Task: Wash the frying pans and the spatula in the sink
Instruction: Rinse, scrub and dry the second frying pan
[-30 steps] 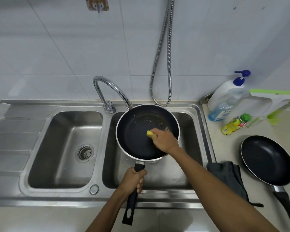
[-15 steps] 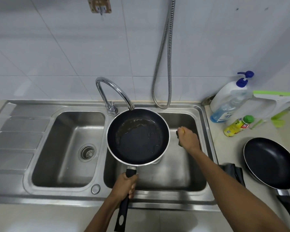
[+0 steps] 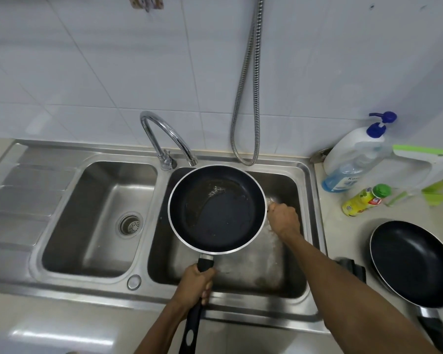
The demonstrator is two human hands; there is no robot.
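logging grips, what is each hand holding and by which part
The left hand grips the frying pan by its black handle, near the pan. The right hand is in the sink; whether it holds anything cannot be told.

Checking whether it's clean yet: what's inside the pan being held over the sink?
Inside the held pan, a wet, greasy smear curves across the far side; the rest looks bare black. No sponge or utensil lies in it. Its underside is hidden.

Left basin (image 3: 87,238) lies open; pan (image 3: 216,213) covers right basin (image 3: 253,272).
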